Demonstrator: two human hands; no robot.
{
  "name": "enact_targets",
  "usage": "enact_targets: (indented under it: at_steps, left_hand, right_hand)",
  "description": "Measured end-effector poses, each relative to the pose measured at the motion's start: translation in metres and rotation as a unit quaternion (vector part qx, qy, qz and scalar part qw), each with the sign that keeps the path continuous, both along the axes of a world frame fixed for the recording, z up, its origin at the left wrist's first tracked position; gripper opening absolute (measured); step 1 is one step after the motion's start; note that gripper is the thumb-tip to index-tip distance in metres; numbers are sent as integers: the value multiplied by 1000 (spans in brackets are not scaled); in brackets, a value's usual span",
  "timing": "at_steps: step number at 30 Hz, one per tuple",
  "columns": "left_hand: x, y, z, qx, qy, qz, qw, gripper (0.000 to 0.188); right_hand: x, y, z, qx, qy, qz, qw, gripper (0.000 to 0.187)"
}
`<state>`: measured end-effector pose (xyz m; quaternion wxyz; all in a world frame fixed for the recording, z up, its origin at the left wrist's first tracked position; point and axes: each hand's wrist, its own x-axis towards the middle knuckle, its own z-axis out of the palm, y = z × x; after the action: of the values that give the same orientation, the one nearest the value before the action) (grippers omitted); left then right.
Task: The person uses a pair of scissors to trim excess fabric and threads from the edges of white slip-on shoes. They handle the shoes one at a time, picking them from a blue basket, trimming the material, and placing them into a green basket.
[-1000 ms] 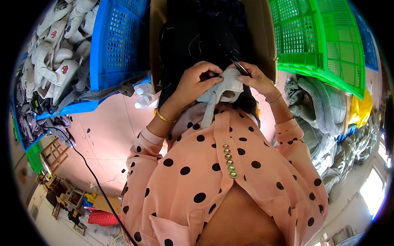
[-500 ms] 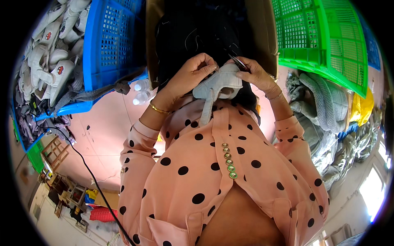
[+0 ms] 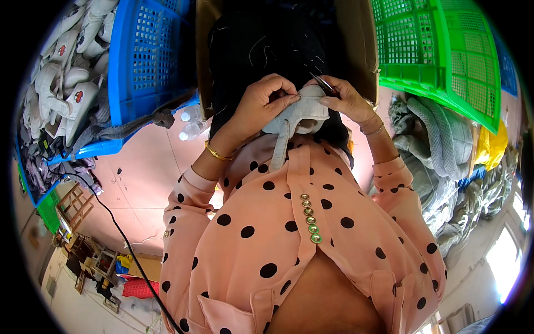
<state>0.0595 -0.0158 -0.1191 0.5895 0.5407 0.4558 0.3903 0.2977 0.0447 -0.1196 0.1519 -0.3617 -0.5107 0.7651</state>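
Pinching edge of pale shoe (image 3: pixel 311 107) over lap (image 3: pixel 264 50): left hand (image 3: pixel 266 103), thumb meeting finger. Right hand (image 3: pixel 347 103) curled round dark pointed tool (image 3: pixel 326 85). Left of shoe: blue basket (image 3: pixel 151 50), then pile of shoes (image 3: pixel 58 92), red badges (image 3: pixel 79 96) too small to read.

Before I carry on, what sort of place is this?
Likely a shoe-making workshop: a heap of pale, shoe-like pieces at the left, a blue plastic crate by it, and a green plastic crate at the right.
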Motion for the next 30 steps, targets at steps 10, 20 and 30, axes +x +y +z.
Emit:
enact_targets:
  at_steps: [10,20,30]
  left_hand:
    - [-3,5,13,-72,-23,-24,997,9]
    - [-13,11,16,-150,-46,-21,987,9]
    - [-22,13,14,-21,67,10,997,11]
  right_hand:
    - [1,-1,-2,4,0,-3,1000,47]
    - [0,-2,-2,3,-3,-4,1000,48]
    - [-1,-1,4,24,-18,14,999,47]
